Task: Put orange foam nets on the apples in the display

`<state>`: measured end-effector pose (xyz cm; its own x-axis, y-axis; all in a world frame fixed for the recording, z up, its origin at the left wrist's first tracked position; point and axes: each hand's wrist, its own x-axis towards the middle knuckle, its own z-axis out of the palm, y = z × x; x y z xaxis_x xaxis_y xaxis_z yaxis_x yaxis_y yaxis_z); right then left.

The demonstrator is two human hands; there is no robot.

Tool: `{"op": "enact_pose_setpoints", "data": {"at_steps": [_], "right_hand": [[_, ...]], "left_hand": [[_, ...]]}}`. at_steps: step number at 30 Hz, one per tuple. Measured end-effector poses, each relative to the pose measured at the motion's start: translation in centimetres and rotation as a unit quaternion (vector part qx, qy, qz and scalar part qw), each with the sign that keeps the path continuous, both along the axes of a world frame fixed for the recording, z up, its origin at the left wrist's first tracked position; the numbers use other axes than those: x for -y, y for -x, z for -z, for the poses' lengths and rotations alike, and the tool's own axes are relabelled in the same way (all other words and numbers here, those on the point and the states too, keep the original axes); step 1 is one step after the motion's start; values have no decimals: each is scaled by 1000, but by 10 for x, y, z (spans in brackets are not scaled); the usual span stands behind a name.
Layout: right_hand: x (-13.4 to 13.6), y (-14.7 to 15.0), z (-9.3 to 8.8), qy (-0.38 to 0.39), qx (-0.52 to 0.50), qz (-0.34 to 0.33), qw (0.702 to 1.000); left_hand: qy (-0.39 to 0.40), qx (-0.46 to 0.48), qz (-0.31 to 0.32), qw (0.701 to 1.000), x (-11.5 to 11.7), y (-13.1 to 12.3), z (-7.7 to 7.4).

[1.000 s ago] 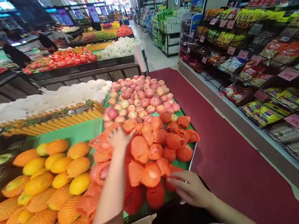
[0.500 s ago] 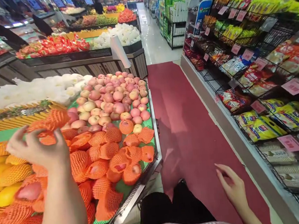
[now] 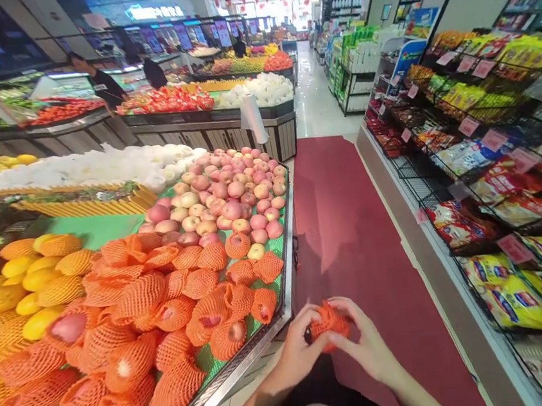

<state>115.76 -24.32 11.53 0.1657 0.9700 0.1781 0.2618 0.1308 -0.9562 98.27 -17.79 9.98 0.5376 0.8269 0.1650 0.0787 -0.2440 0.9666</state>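
An orange foam fruit net (image 3: pixel 331 324) is between my two hands, in front of my body and over the red floor mat. My left hand (image 3: pixel 296 347) grips its left side with curled fingers. On the other side my right hand (image 3: pixel 367 341) closes around it, thumb near the left one. Whether a fruit is inside the net cannot be seen. To the left, several fruits in the same orange nets (image 3: pixel 140 297) lie heaped on the display stand. Bare pink apples (image 3: pixel 228 191) are piled behind them.
The stand's metal edge (image 3: pixel 262 352) runs close on my left. Yellow mangoes (image 3: pixel 44 278) and white-wrapped fruit (image 3: pixel 116 164) share the stand. On the right, a wire shelf (image 3: pixel 408 175) holds packaged snacks. A red mat (image 3: pixel 345 221) covers the aisle; people stand at the back left.
My left hand has moved right and down from above the fruit display, bringing the orange foam net. My right hand has moved left and taken hold of it too. The view has tilted up.
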Motion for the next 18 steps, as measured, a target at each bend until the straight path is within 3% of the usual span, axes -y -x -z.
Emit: {"op": "enact_pose_setpoints", "data": {"at_steps": [4, 6, 9, 11, 14, 16, 18], "right_hand": [[-56, -11, 16, 74, -66, -16, 995], [-90, -16, 17, -2, -10, 1, 1000], [-142, -19, -1, -164, 81, 76, 980], [-169, -16, -17, -186, 63, 34, 980], [-196, -7, -20, -94, -36, -97, 990], [-208, 0, -1, -6, -156, -143, 977], [-220, 10, 27, 63, -284, -162, 943]], "left_hand": [[-25, 32, -97, 994, -48, -1, 16], [-52, 20, -141, 989, -79, 1, 21], [-81, -16, -236, 968, -124, 6, 17], [-89, -25, -292, 952, -145, 11, 10], [-82, 4, -318, 945, -162, 17, 5], [-71, 22, -316, 946, -166, 19, 8], [-77, 9, -318, 945, -169, 22, 15]]}}
